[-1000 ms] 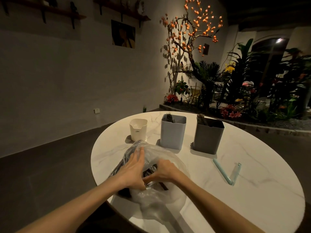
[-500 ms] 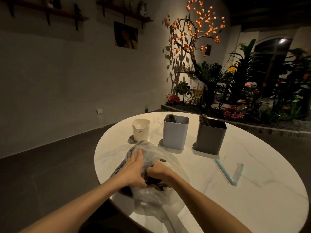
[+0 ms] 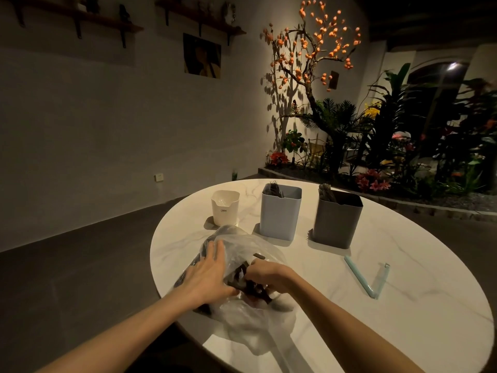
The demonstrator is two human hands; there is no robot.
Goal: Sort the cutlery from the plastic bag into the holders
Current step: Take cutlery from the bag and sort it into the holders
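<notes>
right hand [image 3: 265, 275] grips cutlery [image 3: 243, 278] inside plastic bag [image 3: 242, 249].

white holder [image 3: 225, 208] — small grey print, seemingly "CRBW", on its front

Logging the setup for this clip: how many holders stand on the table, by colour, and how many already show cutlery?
White holder: 1, no cutlery visible
Light blue holder: 1, dark cutlery sticking out
Dark grey holder: 1, dark cutlery sticking out
Total: 3 holders, 2 showing cutlery
</notes>
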